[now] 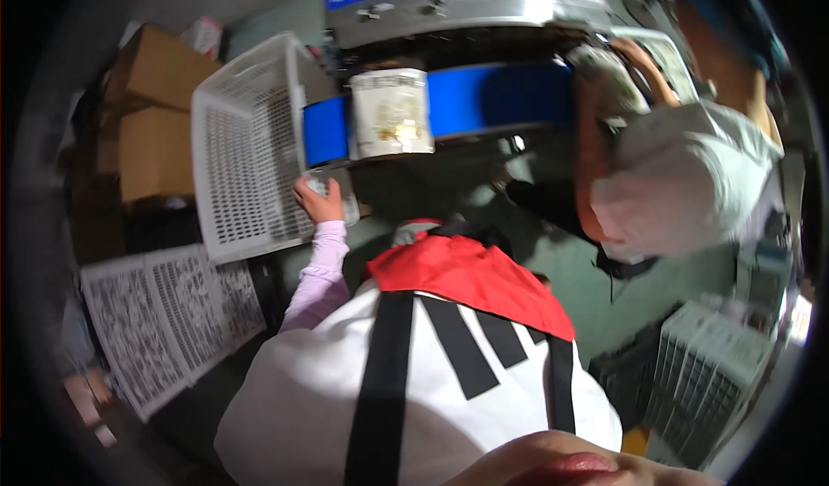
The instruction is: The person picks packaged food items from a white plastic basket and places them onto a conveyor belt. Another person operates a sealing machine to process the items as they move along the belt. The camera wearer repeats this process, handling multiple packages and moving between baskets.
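My left hand (319, 202), in a lilac sleeve, is at the near right edge of a white perforated plastic crate (206, 162). Thumb and forefinger are parted around something pale; whether they grip it or the crate's edge is unclear. Just beyond the hand, the blue conveyor belt (326, 133) ends over the crate's right side. A pale printed pouch (392, 113) lies on the belt near that end, bearing writing and a picture. My right hand is out of view.
At right, a co-worker (680, 188) in a pale top handles a filled bag (609, 81) by the belt. Behind it stands a metal machine (453, 10). Cardboard boxes (158, 155) and another perforated crate (171, 317) are at left; stacked crates (709, 363) stand lower right.
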Demonstrator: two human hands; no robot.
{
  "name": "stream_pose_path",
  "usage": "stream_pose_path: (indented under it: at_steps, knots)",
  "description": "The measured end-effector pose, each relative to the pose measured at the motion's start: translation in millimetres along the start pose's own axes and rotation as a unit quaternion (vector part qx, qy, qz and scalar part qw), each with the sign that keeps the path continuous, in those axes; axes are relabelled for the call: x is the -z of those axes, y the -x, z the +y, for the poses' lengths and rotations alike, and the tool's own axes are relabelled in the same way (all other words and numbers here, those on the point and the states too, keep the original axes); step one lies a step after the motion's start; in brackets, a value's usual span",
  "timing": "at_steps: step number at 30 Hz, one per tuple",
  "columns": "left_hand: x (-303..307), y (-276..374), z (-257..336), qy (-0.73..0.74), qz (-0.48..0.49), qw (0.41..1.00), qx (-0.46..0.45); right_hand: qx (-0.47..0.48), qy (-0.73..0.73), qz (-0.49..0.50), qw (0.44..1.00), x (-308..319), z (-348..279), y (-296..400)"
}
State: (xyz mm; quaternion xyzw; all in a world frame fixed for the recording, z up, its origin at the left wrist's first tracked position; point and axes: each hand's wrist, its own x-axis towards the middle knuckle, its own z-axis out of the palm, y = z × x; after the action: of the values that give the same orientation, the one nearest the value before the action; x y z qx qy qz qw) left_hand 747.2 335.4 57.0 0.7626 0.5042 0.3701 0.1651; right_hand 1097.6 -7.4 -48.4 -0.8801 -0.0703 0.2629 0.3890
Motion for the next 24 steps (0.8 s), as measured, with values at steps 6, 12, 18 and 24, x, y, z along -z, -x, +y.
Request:
stream_pose_path:
  at_steps: [6, 12, 18, 24]
  knots:
    - [-4.9, -41.0, 118.5, 0.053, -0.052, 0.983, -0.170, 0.037, -0.128, 0.060, 0.989, 28.3, -85.8, -56.6]
    - [-41.3, -55.6, 141.9, -0.098, -0.186, 0.975, -0.077, 0.041, -0.226, 0.078, 0.970, 57.8, -125.9, -111.0]
    - [-35.3, -65.2, 129.5, -0.273, -0.250, 0.928, -0.038, 0.004, -0.263, 0.029, 0.964, 33.7, -115.3, -125.8]
    - [-30.5, -81.0, 112.3, -0.226, -0.246, 0.943, -0.016, -0.068, -0.244, -0.023, 0.967, 4.1, -16.4, -83.6]
